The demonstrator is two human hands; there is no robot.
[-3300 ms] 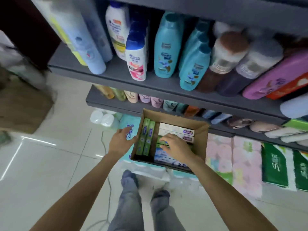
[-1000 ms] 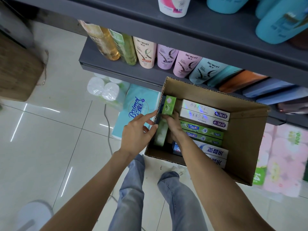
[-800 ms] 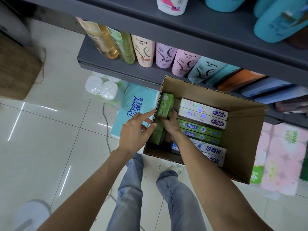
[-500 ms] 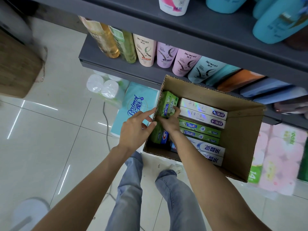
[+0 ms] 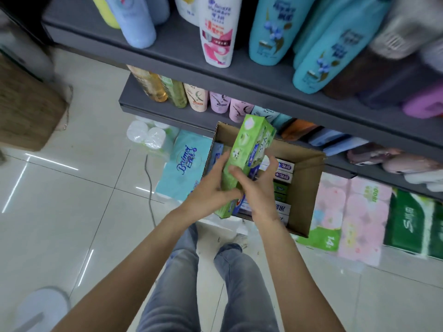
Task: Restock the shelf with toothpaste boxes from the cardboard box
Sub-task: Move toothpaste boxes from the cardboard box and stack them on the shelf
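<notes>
Grey shelves at twelve o'clock, cardboard box below; green toothpaste boxes lifted above it, gripped by left hand and right hand together, probably to keep the bundle aligned for shelving.

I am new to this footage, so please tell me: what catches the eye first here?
The green toothpaste boxes, held up by both the left hand and right hand above the open cardboard box. Behind them, tall teal bottles stand on the grey shelf.

teal bottles upper tier | blue tissue pack on floor | pink packs, perhaps toilet rolls
</notes>
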